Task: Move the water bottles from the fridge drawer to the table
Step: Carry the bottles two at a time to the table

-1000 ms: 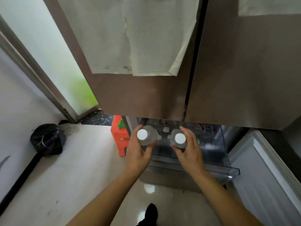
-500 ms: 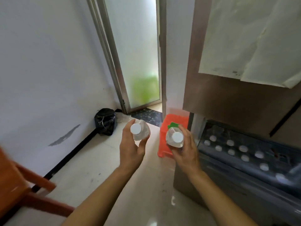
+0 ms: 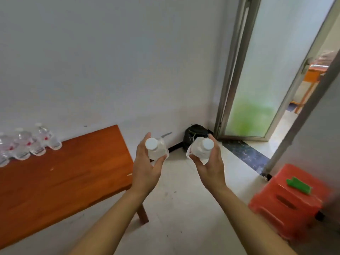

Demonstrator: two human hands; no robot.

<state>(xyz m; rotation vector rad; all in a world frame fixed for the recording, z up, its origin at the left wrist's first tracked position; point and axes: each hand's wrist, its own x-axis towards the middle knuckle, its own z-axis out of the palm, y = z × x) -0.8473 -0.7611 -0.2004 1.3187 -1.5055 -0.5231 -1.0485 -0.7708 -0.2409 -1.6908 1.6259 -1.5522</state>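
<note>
Clear plastic water bottle [image 3: 156, 150] clasped in the left hand [image 3: 147, 172], second bottle [image 3: 200, 150] clasped in the right hand [image 3: 211, 169], both over the floor [image 3: 184, 208] just off the wooden table [image 3: 64, 181]; row of bottles [image 3: 27, 144], perhaps four, stands at its far edge.

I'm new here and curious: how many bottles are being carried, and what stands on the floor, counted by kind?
Water bottles: 2, one in the left hand, one in the right hand
Wooden table: 1
Red stool: 1
Black bag: 1
Total: 5
</note>
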